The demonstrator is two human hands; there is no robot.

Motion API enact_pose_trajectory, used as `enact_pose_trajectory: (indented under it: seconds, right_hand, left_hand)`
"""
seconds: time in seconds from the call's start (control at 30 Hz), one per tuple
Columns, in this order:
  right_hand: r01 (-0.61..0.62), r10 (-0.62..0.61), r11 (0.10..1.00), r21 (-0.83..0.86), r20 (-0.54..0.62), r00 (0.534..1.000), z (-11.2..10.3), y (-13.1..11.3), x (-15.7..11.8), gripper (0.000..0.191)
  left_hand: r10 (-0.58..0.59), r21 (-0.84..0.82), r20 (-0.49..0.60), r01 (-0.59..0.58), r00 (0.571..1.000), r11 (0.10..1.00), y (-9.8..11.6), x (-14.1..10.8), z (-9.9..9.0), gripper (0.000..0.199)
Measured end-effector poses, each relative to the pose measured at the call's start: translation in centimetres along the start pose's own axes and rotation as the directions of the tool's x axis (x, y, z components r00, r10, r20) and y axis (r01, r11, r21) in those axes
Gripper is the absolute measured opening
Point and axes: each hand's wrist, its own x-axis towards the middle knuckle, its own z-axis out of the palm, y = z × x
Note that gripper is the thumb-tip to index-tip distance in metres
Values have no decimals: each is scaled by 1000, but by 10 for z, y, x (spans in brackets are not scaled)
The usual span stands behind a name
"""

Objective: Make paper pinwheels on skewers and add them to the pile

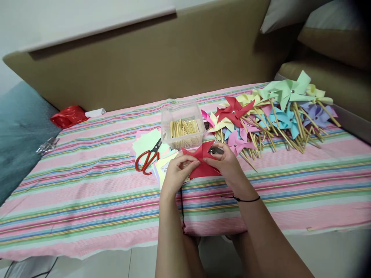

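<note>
A red paper pinwheel (203, 170) is held between both hands, its folded points drawn toward the middle. My left hand (181, 170) pinches its left side with thumb and forefinger. On the right side, my right hand (226, 162) grips the paper, with the thumb near the centre. A small metal tool (216, 150) shows by the right fingers; whether that hand holds it is unclear. Just beyond the hands stands a clear plastic box (182, 141) with many short sticks (184, 128). Red-handled scissors (147, 158) lie on paper sheets (146, 142) to the left.
Many finished pinwheels (234, 112) on sticks are piled at the right on the striped cloth (101, 185). A red plastic bag (69, 116) and a silvery item (48, 146) lie at the far left. A brown sofa back (145, 61) rises behind.
</note>
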Motion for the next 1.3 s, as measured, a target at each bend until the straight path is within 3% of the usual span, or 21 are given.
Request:
enact_pose_trajectory:
  seconds: [0.2, 0.47, 0.7, 0.87, 1.0, 1.3]
  right_hand:
    - [11, -12, 999, 34, 37, 999, -1, 1, 2, 64]
    - [28, -28, 1000, 9, 23, 999, 1, -1, -2, 64]
    - [37, -37, 999, 20, 31, 999, 1, -4, -4, 66]
    - [60, -59, 998, 0, 35, 998, 0, -4, -4, 66]
    - [76, -75, 997, -4, 38, 996, 0, -4, -5, 67]
    - [86, -87, 996, 14, 40, 995, 2, -6, -6, 63]
  left_hand:
    - [-29, -4, -123, 29, 992, 1000, 0, 2, 10, 19]
    - [-24, 47, -159, 32, 987, 998, -1, 2, 11, 18]
    - [-80, -93, -109, 70, 991, 993, 0, 2, 12, 27]
    - [-92, -264, -178, 43, 980, 964, 2, 4, 17, 53]
    - [-161, -335, -178, 95, 971, 937, 2, 4, 19, 65]
    - [-224, -441, -171, 129, 959, 888, 0, 3, 22, 71]
